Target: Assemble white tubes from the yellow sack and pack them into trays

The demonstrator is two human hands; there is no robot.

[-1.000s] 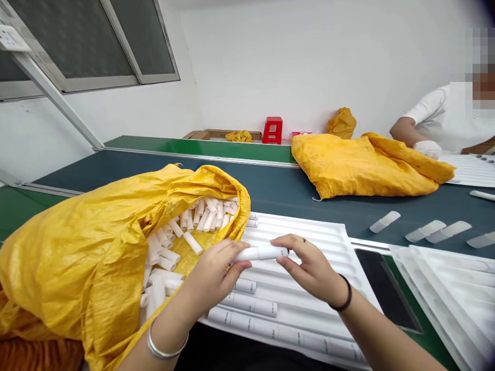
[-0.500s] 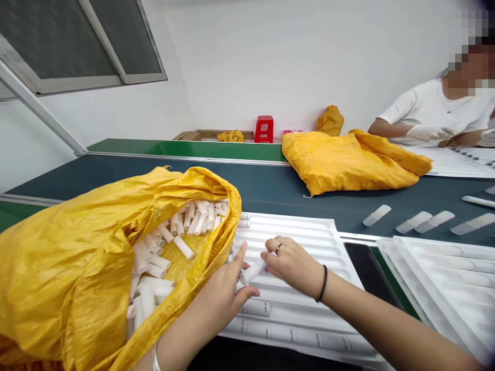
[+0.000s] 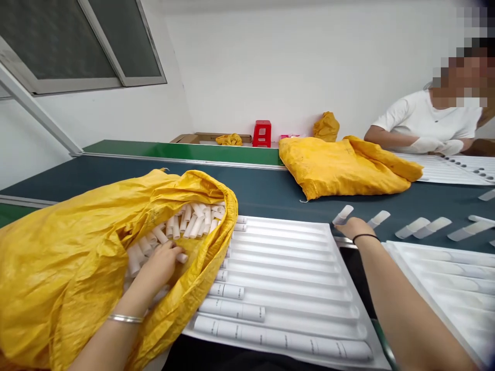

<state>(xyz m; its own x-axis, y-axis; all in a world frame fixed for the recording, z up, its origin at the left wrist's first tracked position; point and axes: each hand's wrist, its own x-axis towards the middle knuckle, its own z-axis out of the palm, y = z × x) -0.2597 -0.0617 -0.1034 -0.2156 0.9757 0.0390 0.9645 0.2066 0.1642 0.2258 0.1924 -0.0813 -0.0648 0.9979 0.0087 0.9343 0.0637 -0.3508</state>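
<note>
Tubes (image 3: 191,226) in yellow sack (image 3: 77,252) (partly over tray (image 3: 286,255))

Factory workshop: long belt (image 3: 255,188), sack (image 3: 88,247) of white tubes (image 3: 197,221), grooved tray (image 3: 294,260), gloved co-worker (image 3: 417,116).

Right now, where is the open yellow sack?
In the head view, the open yellow sack lies at lower left, overlapping the left edge of the white grooved tray, with the left hand inside its mouth.

Tubes (image 3: 189,224) inside sack (image 3: 77,242) at left, tray (image 3: 294,257) right of it, second sack (image 3: 344,167) behind tray on conveyor (image 3: 247,185)
</note>
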